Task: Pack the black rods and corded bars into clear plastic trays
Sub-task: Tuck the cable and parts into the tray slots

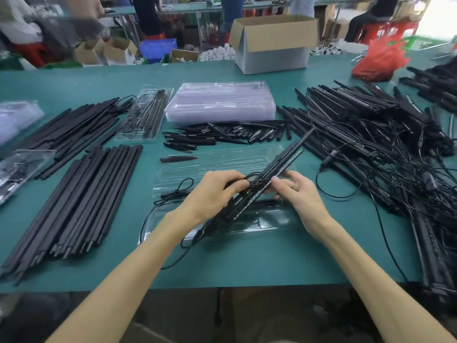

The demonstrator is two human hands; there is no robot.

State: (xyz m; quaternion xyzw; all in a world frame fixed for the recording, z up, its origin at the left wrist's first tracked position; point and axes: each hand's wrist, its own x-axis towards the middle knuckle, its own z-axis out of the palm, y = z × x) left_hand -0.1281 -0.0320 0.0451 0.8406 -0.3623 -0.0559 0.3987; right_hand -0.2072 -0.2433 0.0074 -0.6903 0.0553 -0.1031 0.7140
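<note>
Both my hands hold a bundle of black corded bars (277, 167) tilted over an open clear plastic tray (222, 164) in front of me. My left hand (212, 191) grips the bundle's lower middle, its fingers over a cord loop. From the right, my right hand (296, 191) pinches the same bundle. One short black tapered piece (178, 159) lies in the tray's far left slot. A loose cord (173, 194) trails from the bundle across the tray's left end.
Black rods (81, 201) lie in rows at left. A filled tray (146, 115) and a stack of clear trays (220, 102) sit behind. Short black pieces (222, 134) lie mid-table. A tangled pile of corded bars (385, 149) fills the right. A cardboard box (272, 43) stands far back.
</note>
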